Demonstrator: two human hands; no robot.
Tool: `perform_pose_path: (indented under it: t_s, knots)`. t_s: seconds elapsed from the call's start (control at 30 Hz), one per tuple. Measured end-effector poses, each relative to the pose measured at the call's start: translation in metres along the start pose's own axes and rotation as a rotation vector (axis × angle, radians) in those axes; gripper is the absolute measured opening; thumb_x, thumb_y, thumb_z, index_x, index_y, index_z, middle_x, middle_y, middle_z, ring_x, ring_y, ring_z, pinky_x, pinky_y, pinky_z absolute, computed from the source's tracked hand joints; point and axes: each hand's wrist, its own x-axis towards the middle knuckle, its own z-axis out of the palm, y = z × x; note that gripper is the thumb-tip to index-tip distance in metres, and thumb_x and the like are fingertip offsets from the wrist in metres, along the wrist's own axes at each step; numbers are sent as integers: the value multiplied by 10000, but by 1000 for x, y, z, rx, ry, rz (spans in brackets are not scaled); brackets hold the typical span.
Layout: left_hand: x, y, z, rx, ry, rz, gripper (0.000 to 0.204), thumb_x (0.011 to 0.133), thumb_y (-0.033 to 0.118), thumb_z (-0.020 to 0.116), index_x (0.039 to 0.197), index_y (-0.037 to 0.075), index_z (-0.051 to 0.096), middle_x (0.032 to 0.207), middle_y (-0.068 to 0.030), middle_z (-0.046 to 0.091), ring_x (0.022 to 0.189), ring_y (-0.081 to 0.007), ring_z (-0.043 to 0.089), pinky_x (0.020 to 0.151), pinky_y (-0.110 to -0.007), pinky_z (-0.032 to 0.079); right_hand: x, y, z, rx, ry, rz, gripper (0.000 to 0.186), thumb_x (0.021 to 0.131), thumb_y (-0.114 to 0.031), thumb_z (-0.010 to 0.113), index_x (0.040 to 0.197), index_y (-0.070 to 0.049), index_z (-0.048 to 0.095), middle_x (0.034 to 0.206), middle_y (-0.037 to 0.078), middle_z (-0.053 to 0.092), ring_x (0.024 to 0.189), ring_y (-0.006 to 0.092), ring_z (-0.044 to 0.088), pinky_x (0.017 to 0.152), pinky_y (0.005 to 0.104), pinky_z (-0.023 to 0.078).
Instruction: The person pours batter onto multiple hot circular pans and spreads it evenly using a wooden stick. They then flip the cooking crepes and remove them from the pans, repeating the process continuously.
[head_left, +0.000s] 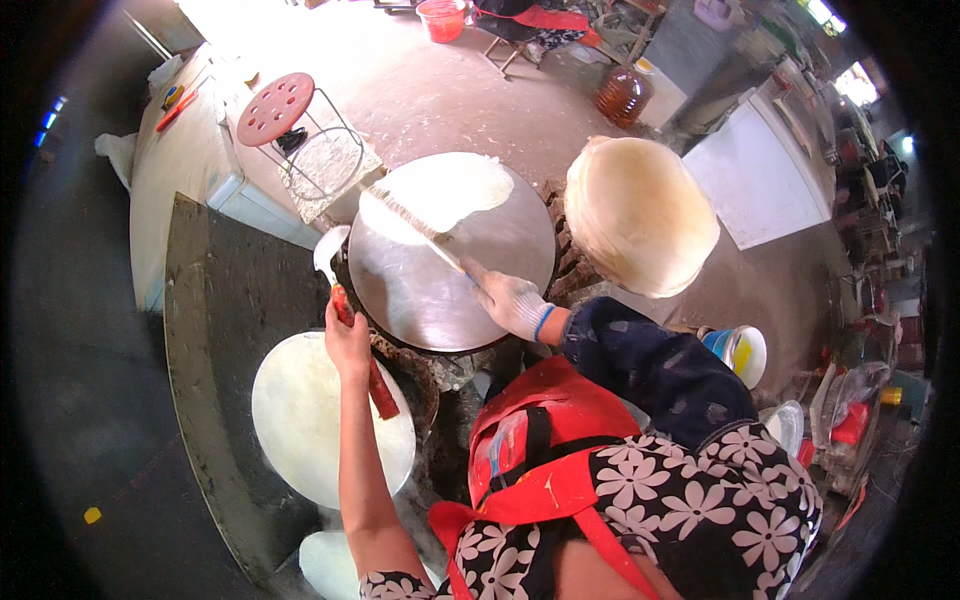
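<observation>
Right hand [512, 303]: gloved, your fingers wrapped around the handle of a long brush [408, 217].
Brush head: over the left part of the white batter [470, 190], on the griddle's [440, 295] far side.
Left hand [348, 346]: bare, clasped on a red-handled tool [328, 250] beside the griddle.
Pale disc [300, 425]: below your left forearm; perhaps batter, hard to tell.
Flatbread stack [642, 215]: right of the griddle.

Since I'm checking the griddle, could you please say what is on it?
The griddle holds pale batter on its far side, a brush over it; metal beneath is hidden.
</observation>
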Motion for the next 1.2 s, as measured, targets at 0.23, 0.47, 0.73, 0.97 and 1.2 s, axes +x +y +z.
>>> perform_pose_path:
  t_s: [0.23,0.47,0.73,0.97,1.2]
  knots:
    - [37,22,37,191,9,56,637,926,120,690,1531,38,508,1374,-256,668,1230,-429,663,1076,-473,519,-58,24,-22,-194,125,-40,637,1054,-190,553,1667,-192,375,963,189,691,790,406,706,657,527,551]
    - [9,34,36,420,-67,97,715,972,122,674,1618,60,377,1274,-248,670,1102,-451,691,929,-525,573,-40,21,18,2,69,-62,660,1063,-202,556,1683,-154,334,994,222,695,882,432,710,767,529,565]
    - [-97,17,-12,438,19,138,774,922,38,669,1635,84,369,1251,-249,683,1069,-452,694,891,-520,587,0,43,-47,-395,-169,-214,740,1017,-109,519,1705,-162,250,981,226,711,784,369,745,641,527,585]
    - [-125,48,-1,269,21,-59,679,880,13,667,1542,65,526,1333,-250,689,1202,-418,684,1048,-467,551,94,58,-51,-301,-268,-362,578,1087,-293,519,1634,-176,376,1086,252,733,979,415,752,814,494,624]
    - [-225,96,-15,53,-82,-285,599,906,-17,614,1503,26,570,1258,-272,719,1134,-404,726,1002,-421,558,26,109,-118,-257,-566,-586,557,1120,-333,457,1663,-259,359,1080,237,722,936,422,741,782,504,610]
